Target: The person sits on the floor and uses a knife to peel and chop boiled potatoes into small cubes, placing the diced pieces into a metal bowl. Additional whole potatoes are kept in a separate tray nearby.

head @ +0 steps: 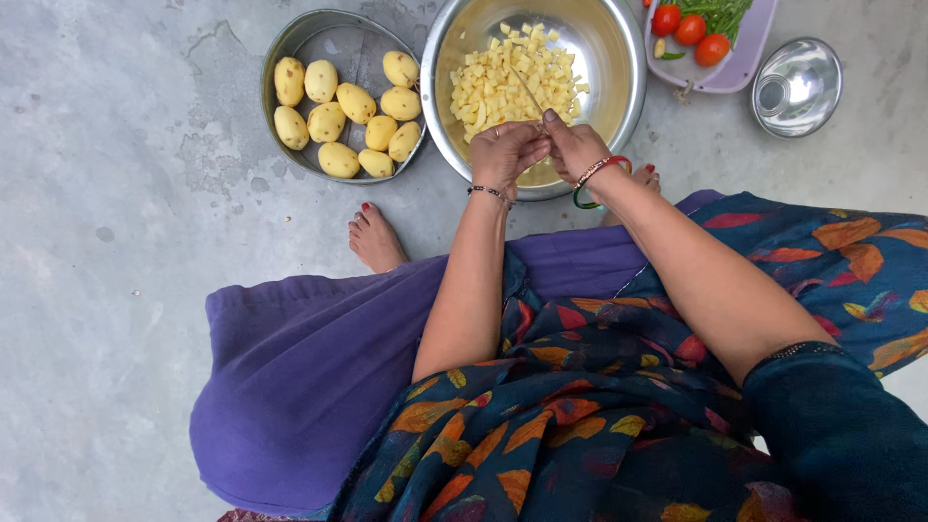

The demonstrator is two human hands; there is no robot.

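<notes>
Both hands meet over the near rim of the big bowl (619, 92). The left hand (505, 153) is curled almost closed, fingers folded in toward the palm around something small; what it is cannot be made out, since the fingers hide it. The right hand (574, 147) is also closed, wrapped round the handle of a knife (527, 92) whose thin blade slants up and to the left, out over the bowl. The two hands touch or nearly touch at the knuckles.

Inside the big bowl, on its far and left side, lies a heap of diced potato (512, 82), pale yellow cubes. The blade tip points into that heap.

Left of the big bowl, just beside it, sits a tray (329, 34) holding whole peeled potatoes (343, 116) in loose rows. At far right a pale plate (739, 63) carries tomatoes (690, 29) and green stems, and right of it stands a small empty steel bowl (797, 85). A bare foot (375, 240) rests on the floor near the tray.
</notes>
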